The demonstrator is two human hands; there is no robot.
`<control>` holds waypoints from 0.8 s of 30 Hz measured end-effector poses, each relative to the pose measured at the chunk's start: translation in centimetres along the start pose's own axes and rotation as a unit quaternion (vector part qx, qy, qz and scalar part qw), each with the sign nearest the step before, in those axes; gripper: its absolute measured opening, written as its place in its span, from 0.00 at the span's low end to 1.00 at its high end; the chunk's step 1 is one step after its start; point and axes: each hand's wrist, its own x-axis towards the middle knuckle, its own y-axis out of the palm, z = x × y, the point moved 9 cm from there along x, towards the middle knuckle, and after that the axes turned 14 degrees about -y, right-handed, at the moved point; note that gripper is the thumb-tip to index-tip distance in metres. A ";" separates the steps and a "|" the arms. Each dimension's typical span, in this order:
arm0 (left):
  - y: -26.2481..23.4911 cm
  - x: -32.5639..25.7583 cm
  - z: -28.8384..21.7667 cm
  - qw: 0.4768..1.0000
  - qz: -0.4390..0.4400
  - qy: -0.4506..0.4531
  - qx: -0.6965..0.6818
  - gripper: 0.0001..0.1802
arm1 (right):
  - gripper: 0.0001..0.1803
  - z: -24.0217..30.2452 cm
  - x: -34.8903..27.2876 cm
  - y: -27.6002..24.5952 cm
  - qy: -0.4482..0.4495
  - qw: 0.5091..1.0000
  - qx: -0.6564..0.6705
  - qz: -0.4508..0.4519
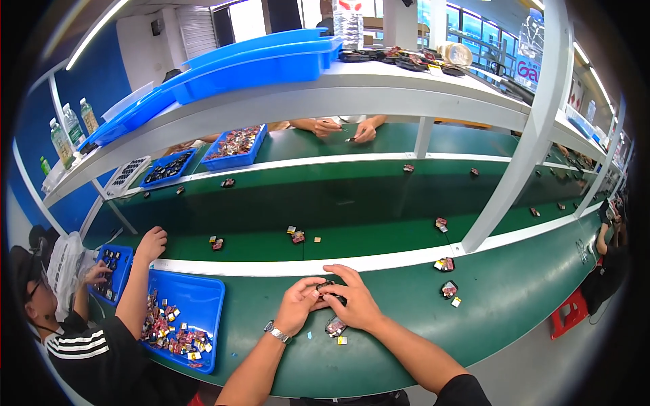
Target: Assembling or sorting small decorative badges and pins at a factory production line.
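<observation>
My left hand [296,308], with a metal wristwatch [276,331] at its wrist, and my right hand [353,299] meet over the green bench. Their fingers close around a small black part [326,287], mostly hidden by the fingertips. Just below them on the bench lies a small dark assembly [335,327] with some red in it, and a yellow-and-white tab [342,340] beside it. Farther right, two similar assemblies [444,264] rest near the white rail, the nearer one with another yellow-and-white tab [456,302] at its side.
A blue bin [220,304] of small red parts stands left of my hands. Left of it, a co-worker [101,338] reaches out. Beyond the white rail [271,268] runs a green belt [379,240] with scattered parts. A shelf post [521,128] rises at right; another person's hands [365,128] work opposite.
</observation>
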 end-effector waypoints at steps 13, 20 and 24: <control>0.4 0.0 -0.4 0.999 -0.018 -0.027 0.018 0.17 | 0.09 1.6 0.7 -1.2 -0.084 0.989 -0.095 -0.070; 0.1 -0.2 0.0 0.998 -0.036 -0.037 0.035 0.17 | 0.11 2.2 0.1 -0.3 -0.096 0.984 -0.149 -0.035; 0.2 -0.1 0.1 0.999 -0.031 -0.030 0.033 0.16 | 0.09 1.8 0.0 -0.3 -0.077 0.984 -0.153 -0.042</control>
